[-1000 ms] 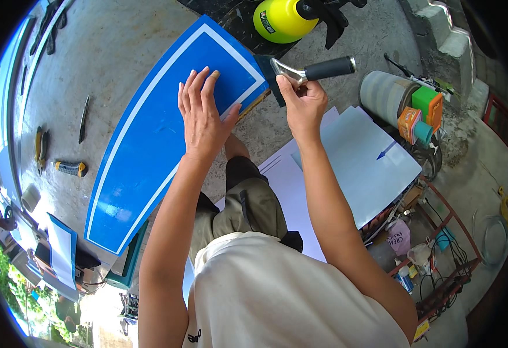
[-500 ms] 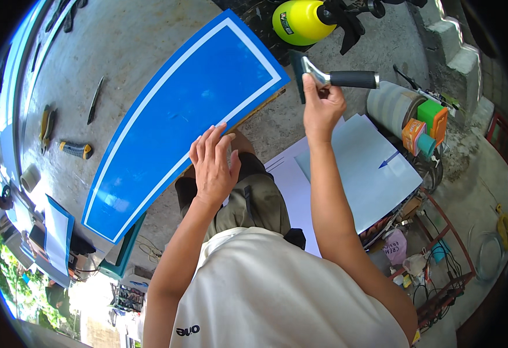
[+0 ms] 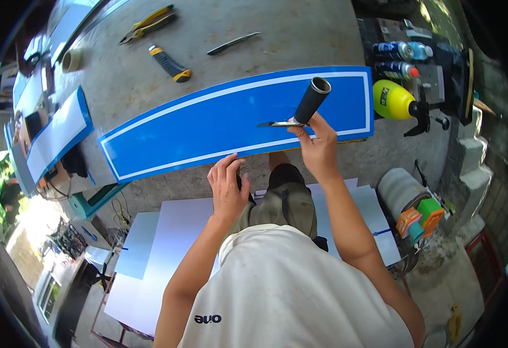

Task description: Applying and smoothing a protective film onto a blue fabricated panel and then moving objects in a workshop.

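A long curved blue panel with a white border line lies on the grey worktable. My right hand is closed on a squeegee with a dark ribbed handle and a metal head. The squeegee is over the right half of the panel, its handle slanting up; whether its blade touches the surface I cannot tell. At the panel's near edge, left of the squeegee, rests my left hand, open, its fingertips on the border and nothing held.
Beyond the panel lie pliers, a utility knife and a slim pointed blade tool. A yellow spray bottle and several cans stand right. White sheets are below, near my legs. A tape roll sits far left.
My view has turned, so the panel now runs nearly across. My right hand has brought the squeegee from beyond the panel's right end to above the panel. My left hand stays at its near edge.
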### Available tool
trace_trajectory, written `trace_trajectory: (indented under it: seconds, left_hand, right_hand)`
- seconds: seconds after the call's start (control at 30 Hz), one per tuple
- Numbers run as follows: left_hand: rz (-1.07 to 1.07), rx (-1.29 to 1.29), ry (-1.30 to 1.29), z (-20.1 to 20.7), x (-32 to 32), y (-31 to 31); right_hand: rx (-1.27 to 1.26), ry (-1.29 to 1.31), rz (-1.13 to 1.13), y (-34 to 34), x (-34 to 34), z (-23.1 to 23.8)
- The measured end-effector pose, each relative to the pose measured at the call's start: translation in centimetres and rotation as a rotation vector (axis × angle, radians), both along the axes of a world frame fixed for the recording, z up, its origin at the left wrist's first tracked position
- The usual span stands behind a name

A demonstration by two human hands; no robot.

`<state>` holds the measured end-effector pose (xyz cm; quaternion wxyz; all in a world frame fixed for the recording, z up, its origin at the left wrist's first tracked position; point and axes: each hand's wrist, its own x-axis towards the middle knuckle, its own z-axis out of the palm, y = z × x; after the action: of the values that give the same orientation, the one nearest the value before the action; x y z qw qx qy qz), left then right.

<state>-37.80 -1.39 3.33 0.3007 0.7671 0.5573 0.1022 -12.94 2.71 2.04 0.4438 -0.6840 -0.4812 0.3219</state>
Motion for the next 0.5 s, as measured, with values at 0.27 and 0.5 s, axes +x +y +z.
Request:
trace_trajectory:
  seconds: [0.27,0.5]
  left_hand:
    - [0.457,0.002,-0.046,-0.4,-10.0,-3.4]
    - [0.618,-0.087,-0.113,-0.9,-14.1,-5.8]
  right_hand:
    - [-0.127,-0.287,0.832,16.0,2.6,2.7]
    - [-0.371,-0.406,1.031,20.9,-1.9,0.0]
